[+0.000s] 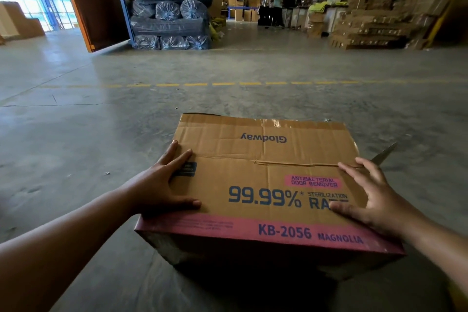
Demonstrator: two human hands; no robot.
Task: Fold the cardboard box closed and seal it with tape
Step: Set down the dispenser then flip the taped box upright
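A brown cardboard box [263,175] with a pink band and blue print sits on the concrete floor right in front of me. Its two top flaps lie flat and meet at a seam across the middle. My left hand [162,185] rests flat on the box's left edge, fingers spread over the seam end. My right hand [372,197] presses flat on the right edge, fingers spread too. A strip of old clear tape shows at the far top edge. No tape roll is in view.
Bare concrete floor [101,134] surrounds the box, with a dashed yellow line [202,84] beyond it. Wrapped dark rolls [172,12] are stacked at the back left, cardboard stacks [379,20] at the back right. People [277,2] stand far off.
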